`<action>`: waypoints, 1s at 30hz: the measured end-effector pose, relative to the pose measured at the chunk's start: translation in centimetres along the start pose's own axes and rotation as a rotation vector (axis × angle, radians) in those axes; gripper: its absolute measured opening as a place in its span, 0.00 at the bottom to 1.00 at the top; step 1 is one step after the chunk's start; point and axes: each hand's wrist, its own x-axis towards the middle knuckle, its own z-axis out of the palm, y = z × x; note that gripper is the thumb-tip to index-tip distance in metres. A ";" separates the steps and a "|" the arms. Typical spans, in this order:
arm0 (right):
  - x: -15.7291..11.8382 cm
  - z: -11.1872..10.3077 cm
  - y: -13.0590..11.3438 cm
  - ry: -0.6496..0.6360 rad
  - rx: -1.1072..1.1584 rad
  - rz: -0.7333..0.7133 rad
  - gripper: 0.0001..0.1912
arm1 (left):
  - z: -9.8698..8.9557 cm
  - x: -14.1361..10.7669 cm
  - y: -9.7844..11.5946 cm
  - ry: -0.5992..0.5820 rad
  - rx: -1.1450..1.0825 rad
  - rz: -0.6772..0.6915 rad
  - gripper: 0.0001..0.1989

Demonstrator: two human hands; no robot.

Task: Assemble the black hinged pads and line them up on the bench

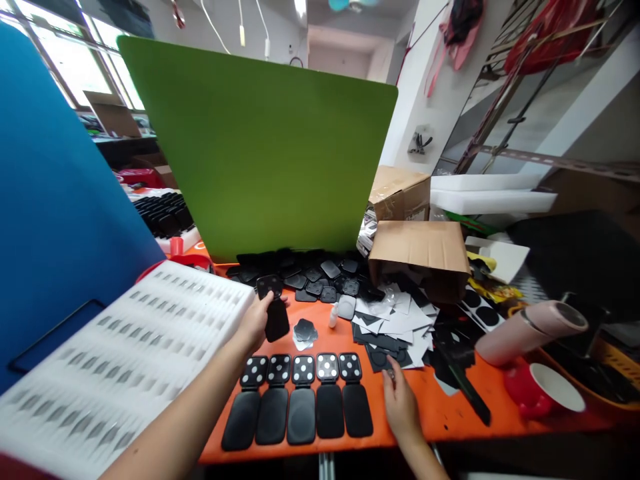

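Observation:
My left hand [257,321] grips a black hinged two-part piece [277,320], held upright above the orange table beside the white foam tray. My right hand [401,405] is low over the table, fingers stretched and apart, with the fingertips at the edge of a black sheet with round cut lines [379,359]. Between my hands lies a row of several black hinged pieces [301,415], their small upper parts marked with white dots [327,367]. Behind the row are a small stack of dark and clear pieces [305,331] and a little white bottle [333,316].
A white foam tray [125,347] with slots leans at left. Black parts [320,283] are heaped below a green panel [260,160]. White paper scraps [400,323] spill near a cardboard box [420,243]. A pink flask [530,330] and red mug [543,390] stand at right.

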 end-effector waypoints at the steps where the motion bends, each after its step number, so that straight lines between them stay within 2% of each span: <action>1: 0.0 0.0 0.1 0.024 -0.007 0.016 0.23 | -0.4 -1.1 0.2 -0.035 -0.050 -0.058 0.14; 5: 0.0 -0.3 0.1 0.055 0.025 -0.023 0.20 | -1.0 -6.3 0.0 -0.177 -0.158 -0.242 0.14; 7: -0.2 -0.7 -1.1 0.040 0.057 -0.044 0.20 | -0.7 -8.9 -0.7 -0.224 -0.237 -0.304 0.15; 9: -1.1 -1.1 -3.7 -0.010 0.067 -0.022 0.20 | 0.1 -11.3 -1.7 -0.252 -0.267 -0.344 0.12; 12: -3.2 -1.6 -9.4 -0.153 0.040 -0.013 0.18 | 1.6 -14.0 -3.1 -0.312 -0.175 -0.362 0.11; 15: -5.1 -2.0 -14.7 -0.305 -0.004 -0.192 0.12 | 3.0 -15.7 -4.2 -0.361 -0.052 -0.304 0.19; 17: -5.7 -2.3 -16.8 -0.353 -0.064 -0.294 0.10 | 3.7 -16.4 -4.8 -0.376 0.047 -0.231 0.27; 19: -5.9 -2.5 -17.5 -0.349 -0.151 -0.346 0.09 | 4.0 -16.9 -5.4 -0.407 0.151 -0.141 0.32; 23: -5.9 -3.0 -17.4 -0.332 -0.327 -0.386 0.10 | 4.1 -17.3 -6.4 -0.453 0.329 0.041 0.33; 26: -5.8 -3.8 -17.5 -0.396 -0.329 -0.425 0.09 | 4.1 -17.5 -6.4 -0.478 0.387 0.082 0.33; 30: -5.3 -4.6 -17.6 -0.472 -0.234 -0.454 0.11 | 4.4 -17.7 -5.8 -0.512 0.294 0.071 0.28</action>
